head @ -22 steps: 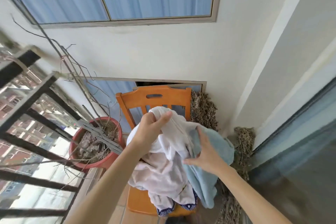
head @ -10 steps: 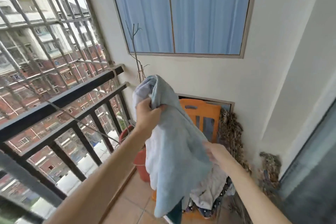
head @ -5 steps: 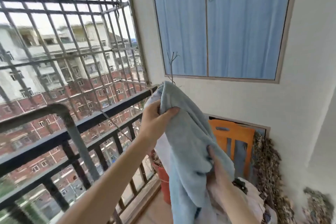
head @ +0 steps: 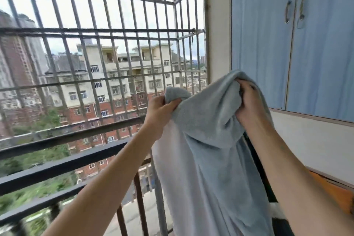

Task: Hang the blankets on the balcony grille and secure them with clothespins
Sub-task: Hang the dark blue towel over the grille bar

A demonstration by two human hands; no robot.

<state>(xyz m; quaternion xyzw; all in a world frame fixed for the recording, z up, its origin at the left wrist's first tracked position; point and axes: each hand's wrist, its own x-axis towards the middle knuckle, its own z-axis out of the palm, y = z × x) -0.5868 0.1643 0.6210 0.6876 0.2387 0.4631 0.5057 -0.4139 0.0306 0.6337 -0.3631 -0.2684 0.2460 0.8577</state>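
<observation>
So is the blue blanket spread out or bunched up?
Bunched up. The blue blanket hangs in loose folds, its top gathered in the left hand and the right hand; it is not draped on the grille.

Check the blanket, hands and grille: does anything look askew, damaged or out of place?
Nothing stands out. The left hand and right hand grip the blue blanket by its bunched top; it hangs before the grille.

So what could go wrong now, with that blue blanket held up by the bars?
The blanket is bunched in the left hand and right hand, not spread, so it may hang lumpy on the grille. Beyond the bars is an open drop, so a loose grip could lose it. Nothing to pin it with is in view.
</observation>
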